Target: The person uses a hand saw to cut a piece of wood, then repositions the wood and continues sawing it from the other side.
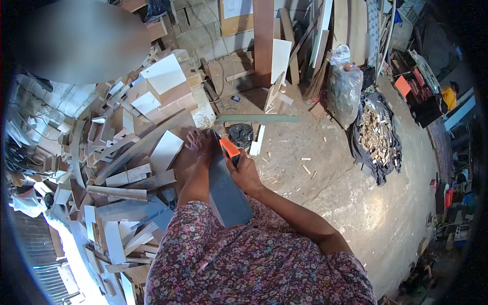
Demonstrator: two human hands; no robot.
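My right hand (246, 174) is wrapped round the black grip of a handsaw (230, 147) with an orange handle. The saw's dark blade points away from me and ends close to my left hand (197, 142). That hand lies with fingers spread at the far end of a blue-grey board (230, 195), just left of the blade. The board stretches from my lap forward under both arms. Beyond the saw sit a crumpled black plastic bag (241, 135) and a white strip (258, 141).
Offcuts and boards (147, 104) are heaped along my left side. A green strip (259, 118) lies across the floor ahead. To the right stand a filled clear sack (344, 91) and a dark cloth (394, 147) holding wood scraps. Small chips dot the concrete floor (345, 188).
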